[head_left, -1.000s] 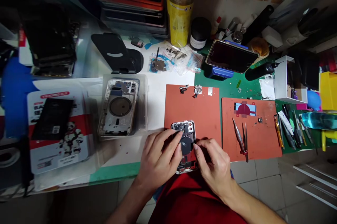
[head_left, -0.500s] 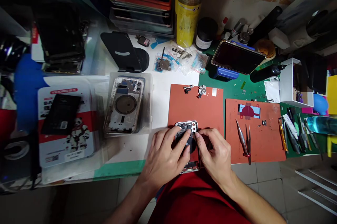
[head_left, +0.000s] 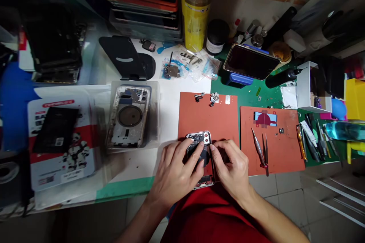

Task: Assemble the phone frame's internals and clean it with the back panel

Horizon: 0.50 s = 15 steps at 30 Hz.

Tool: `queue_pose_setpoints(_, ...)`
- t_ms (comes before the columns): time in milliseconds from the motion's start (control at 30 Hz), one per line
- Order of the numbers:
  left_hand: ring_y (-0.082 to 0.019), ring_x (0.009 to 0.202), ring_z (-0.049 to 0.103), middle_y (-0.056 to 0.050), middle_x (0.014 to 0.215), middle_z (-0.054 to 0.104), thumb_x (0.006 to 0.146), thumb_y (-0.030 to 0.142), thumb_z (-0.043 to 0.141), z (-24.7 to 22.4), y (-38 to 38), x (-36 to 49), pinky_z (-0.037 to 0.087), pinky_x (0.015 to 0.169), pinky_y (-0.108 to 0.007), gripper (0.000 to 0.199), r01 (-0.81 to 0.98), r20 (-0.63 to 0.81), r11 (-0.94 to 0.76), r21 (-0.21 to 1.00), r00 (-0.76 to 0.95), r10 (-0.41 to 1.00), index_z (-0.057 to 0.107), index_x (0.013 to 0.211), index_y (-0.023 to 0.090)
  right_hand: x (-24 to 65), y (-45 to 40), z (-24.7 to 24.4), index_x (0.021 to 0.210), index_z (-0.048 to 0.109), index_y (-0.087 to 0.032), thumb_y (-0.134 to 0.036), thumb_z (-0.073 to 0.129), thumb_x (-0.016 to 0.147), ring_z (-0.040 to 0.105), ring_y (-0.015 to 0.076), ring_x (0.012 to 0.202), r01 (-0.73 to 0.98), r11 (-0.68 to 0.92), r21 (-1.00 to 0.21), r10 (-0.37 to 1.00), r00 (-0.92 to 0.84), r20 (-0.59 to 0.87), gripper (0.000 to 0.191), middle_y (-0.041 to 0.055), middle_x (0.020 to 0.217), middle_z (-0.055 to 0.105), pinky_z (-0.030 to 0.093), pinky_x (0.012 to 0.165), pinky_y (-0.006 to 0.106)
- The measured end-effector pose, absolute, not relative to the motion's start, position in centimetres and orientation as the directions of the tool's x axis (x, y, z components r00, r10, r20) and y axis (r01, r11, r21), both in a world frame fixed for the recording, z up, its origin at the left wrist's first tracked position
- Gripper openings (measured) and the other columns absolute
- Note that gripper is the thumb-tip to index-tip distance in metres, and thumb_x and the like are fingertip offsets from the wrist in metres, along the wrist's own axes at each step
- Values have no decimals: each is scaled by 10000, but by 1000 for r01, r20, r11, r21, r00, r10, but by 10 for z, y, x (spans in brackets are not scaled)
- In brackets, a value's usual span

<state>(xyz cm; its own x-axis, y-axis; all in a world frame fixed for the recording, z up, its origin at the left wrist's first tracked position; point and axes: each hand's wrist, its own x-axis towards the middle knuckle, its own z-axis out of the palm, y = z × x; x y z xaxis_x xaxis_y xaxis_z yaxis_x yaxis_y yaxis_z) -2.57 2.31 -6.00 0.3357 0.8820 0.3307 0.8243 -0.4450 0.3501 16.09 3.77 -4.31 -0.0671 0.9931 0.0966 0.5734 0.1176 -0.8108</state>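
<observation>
An opened phone [head_left: 210, 176] lies on an orange-brown mat [head_left: 209, 115], its internal parts and camera rings exposed at the top end. My left hand [head_left: 179, 163] reaches over it from the left. Its fingers grip the phone's left side and press on the parts near the top, and the index fingertip sits just below the cameras. At the right edge, my right hand [head_left: 233, 162] has thumb and forefinger together against the frame beside the cameras. Whether a small part is between those fingertips is hidden.
Small metal parts [head_left: 214, 98] lie at the mat's top. A second mat [head_left: 281, 159] on the right carries tweezers [head_left: 259, 148]. A phone back housing [head_left: 129, 116] rests in a clear case on the left. A phone on a blue stand [head_left: 252, 62] stands behind.
The view has turned slightly, so the bench items appear shifted left. Both hands stay at the opened phone in nearly the same pose.
</observation>
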Motion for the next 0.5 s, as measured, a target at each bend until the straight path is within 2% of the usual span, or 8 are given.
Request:
queue_pose_setpoints(200,-372,1116,641,-207,1281,661,971,185,701,-68,23,-29,508,961,-514,392,818,364,-465,339,342,866,720,1362,169,161,28,-41,1061,714,-178,-143,600,1072,697,154,788,529,142,-836,990,-61,129,120,52,917,714,586,745,273)
queue_pose_setpoints(300,-375,1111,664,-204,1296,674,954,189,730,-75,25,-33,506,971,-514,469,811,387,-484,330,351,853,687,1421,199,165,18,-42,1056,707,-167,-165,593,1079,691,157,755,548,189,-815,982,-89,168,117,54,885,716,582,704,272)
queue_pose_setpoints(400,-359,1048,685,-193,1254,691,972,194,718,-79,28,-37,511,938,-501,610,794,429,-503,341,344,835,585,1565,240,170,4,-46,1048,688,-164,-201,562,1099,661,154,699,604,286,-743,958,-154,244,141,50,847,713,540,625,269)
queue_pose_setpoints(500,-322,1004,697,-160,1230,711,974,145,714,-78,26,-40,524,929,-482,731,774,466,-484,409,279,840,493,1653,304,175,-8,-53,1042,672,-146,-253,560,1103,614,158,652,652,424,-628,903,-251,349,167,46,799,694,487,578,290)
